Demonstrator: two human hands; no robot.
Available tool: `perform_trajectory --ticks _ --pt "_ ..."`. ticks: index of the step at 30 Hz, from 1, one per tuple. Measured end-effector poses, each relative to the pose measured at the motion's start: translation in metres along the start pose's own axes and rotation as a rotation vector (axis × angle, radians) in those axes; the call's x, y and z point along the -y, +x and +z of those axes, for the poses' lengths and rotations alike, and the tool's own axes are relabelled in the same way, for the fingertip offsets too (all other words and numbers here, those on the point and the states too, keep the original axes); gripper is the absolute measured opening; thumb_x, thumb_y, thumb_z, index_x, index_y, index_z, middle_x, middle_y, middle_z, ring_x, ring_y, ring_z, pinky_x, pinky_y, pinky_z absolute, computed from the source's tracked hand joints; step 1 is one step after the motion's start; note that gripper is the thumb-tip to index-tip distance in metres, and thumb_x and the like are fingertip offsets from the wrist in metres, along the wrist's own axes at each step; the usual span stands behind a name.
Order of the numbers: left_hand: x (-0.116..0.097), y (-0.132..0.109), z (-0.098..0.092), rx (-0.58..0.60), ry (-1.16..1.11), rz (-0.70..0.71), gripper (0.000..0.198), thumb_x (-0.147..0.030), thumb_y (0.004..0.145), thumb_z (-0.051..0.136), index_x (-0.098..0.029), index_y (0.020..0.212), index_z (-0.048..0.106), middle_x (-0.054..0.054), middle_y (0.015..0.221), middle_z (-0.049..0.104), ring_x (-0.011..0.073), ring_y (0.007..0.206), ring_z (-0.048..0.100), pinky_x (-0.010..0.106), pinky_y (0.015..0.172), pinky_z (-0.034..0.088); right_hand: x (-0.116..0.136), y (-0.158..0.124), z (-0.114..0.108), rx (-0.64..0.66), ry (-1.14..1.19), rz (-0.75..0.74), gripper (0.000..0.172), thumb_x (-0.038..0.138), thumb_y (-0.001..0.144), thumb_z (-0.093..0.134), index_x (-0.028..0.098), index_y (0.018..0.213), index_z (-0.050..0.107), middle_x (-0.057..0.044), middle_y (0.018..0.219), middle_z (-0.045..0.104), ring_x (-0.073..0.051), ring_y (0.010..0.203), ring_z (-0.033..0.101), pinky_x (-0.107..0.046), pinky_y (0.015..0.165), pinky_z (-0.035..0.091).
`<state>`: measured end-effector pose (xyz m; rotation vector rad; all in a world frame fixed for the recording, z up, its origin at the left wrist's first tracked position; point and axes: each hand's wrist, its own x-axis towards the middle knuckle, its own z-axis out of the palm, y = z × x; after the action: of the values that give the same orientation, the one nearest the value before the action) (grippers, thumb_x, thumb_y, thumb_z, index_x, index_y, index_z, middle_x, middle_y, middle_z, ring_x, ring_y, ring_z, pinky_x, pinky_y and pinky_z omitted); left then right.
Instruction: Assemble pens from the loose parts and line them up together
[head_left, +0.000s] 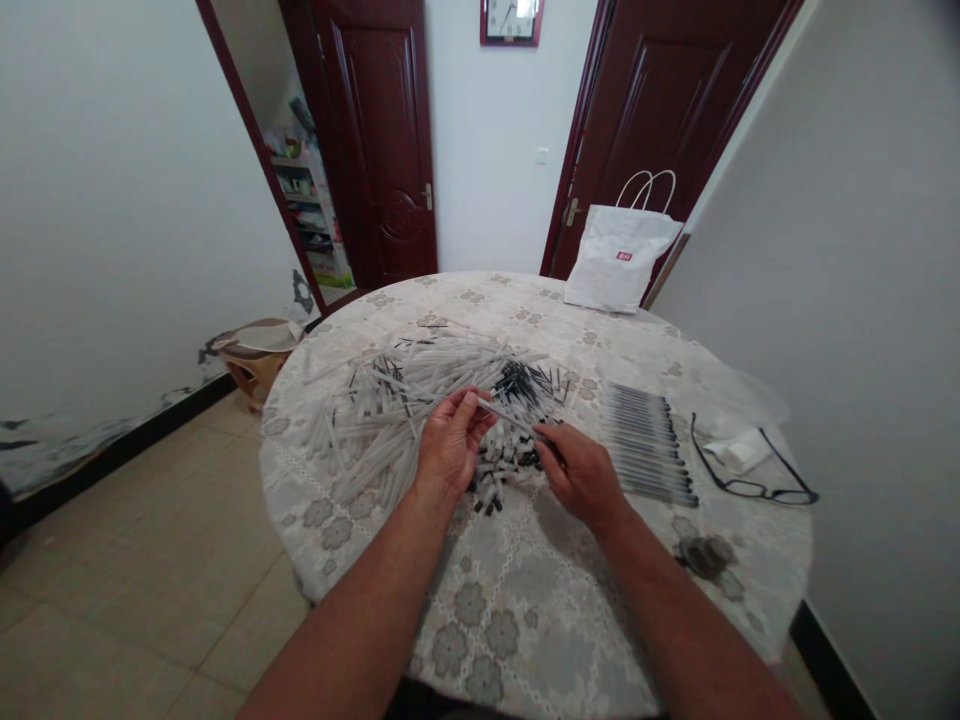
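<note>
Fingers [466, 408], 2 hands [444, 446]: 1 tube [507, 413] held | 1 bag [619, 270] | 1 clock [511, 18]

The heaped tubes [379, 468] look smooth, translucent plastic; the bag [619, 275], matt paper; the doors [382, 120], glossy wood.

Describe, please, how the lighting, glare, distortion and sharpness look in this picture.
Head view: muted light; bright reflection on the clock; soft shadow on the tablecloth below the right hand; doors leaning apart toward their tops; fine detail soft in the heaped tubes.
</note>
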<state>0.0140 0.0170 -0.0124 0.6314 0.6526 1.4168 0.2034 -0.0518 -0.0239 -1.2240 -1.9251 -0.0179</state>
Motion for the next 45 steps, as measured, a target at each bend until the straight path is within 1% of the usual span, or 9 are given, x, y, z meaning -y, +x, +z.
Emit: perform_trajectory --ticks 5,10,14,17,20,25,31,38,45 --pt "-0.001 0.000 0.001 -0.011 0.026 0.030 0.036 -0.036 0.076 0.083 -0.016 0.101 0.066 0.007 0.100 0.075 0.0178 0.087 0.074 0.032 0.077 0.060 0.004 -0.002 0.007 -0.014 -0.100 -0.036 0.029 0.025 0.100 0.051 0.021 0.124 0.068 -0.013 0.098 0.074 -0.024 0.089 0.069 -0.037 0.085 0.056" --pt "0.002 0.000 0.001 -0.019 0.044 0.041 0.036 -0.037 0.076 0.082 -0.016 0.101 0.066 0.007 0.098 0.074 0.0189 0.088 0.074 0.029 0.073 0.059 0.016 0.000 0.005 -0.020 0.024 0.049 0.027 0.027 0.099 0.051 0.021 0.117 0.070 -0.011 0.100 0.076 -0.024 0.090 0.071 -0.037 0.085 0.056" --pt "0.005 0.000 0.002 -0.038 0.038 0.052 0.036 -0.037 0.076 0.081 -0.016 0.100 0.065 0.007 0.098 0.074 0.0192 0.089 0.074 0.029 0.074 0.059 0.020 0.002 0.008 0.009 0.304 0.336 0.024 0.036 0.097 0.056 0.021 0.104 0.073 -0.005 0.080 0.072 -0.019 0.071 0.067 -0.030 0.067 0.053" --pt "0.005 0.000 0.003 -0.051 0.047 0.061 0.035 -0.037 0.077 0.081 -0.016 0.100 0.065 0.007 0.098 0.074 0.0188 0.089 0.074 0.027 0.072 0.059 0.014 0.002 0.014 0.080 0.613 0.595 0.028 0.044 0.093 0.059 0.019 0.099 0.070 0.002 0.063 0.060 -0.013 0.049 0.052 -0.024 0.046 0.041" --pt "0.006 -0.002 0.006 -0.039 0.075 0.078 0.034 -0.037 0.078 0.079 -0.016 0.101 0.064 0.007 0.098 0.074 0.0191 0.088 0.074 0.028 0.072 0.060 0.009 0.005 0.013 0.154 0.721 0.707 0.029 0.046 0.092 0.058 0.019 0.097 0.067 0.004 0.060 0.056 -0.011 0.045 0.045 -0.022 0.043 0.035" --pt "0.007 -0.014 0.014 0.101 0.197 0.053 0.030 -0.037 0.080 0.078 -0.017 0.099 0.065 0.007 0.099 0.075 0.0202 0.090 0.073 0.033 0.077 0.061 0.021 0.016 -0.013 0.178 0.309 0.360 0.019 0.030 0.097 0.053 0.021 0.102 0.069 -0.002 0.086 0.070 -0.015 0.077 0.062 -0.026 0.072 0.046" --pt "0.006 -0.025 0.015 0.349 0.536 -0.032 0.032 -0.045 0.080 0.077 -0.016 0.095 0.073 0.009 0.094 0.075 0.0226 0.084 0.073 0.036 0.074 0.062 0.020 0.011 -0.071 0.366 -0.058 0.153 0.013 0.022 0.096 0.059 0.019 0.102 0.069 -0.006 0.095 0.069 -0.018 0.092 0.061 -0.031 0.085 0.044" --pt "0.006 -0.024 0.014 0.337 0.685 0.002 0.036 -0.051 0.082 0.071 -0.015 0.088 0.073 0.009 0.088 0.076 0.0195 0.070 0.070 0.029 0.062 0.058 -0.033 -0.030 -0.143 0.615 -0.386 0.329 0.014 0.018 0.088 0.063 0.020 0.092 0.076 -0.007 0.090 0.072 -0.020 0.086 0.064 -0.030 0.081 0.045" --pt "0.004 -0.024 0.015 0.323 0.732 0.025 0.034 -0.050 0.084 0.069 -0.016 0.087 0.073 0.008 0.087 0.076 0.0183 0.068 0.069 0.028 0.060 0.057 -0.056 -0.051 -0.137 0.793 -0.598 0.505 0.015 0.017 0.083 0.064 0.020 0.090 0.077 -0.008 0.095 0.074 -0.021 0.086 0.067 -0.026 0.071 0.040"
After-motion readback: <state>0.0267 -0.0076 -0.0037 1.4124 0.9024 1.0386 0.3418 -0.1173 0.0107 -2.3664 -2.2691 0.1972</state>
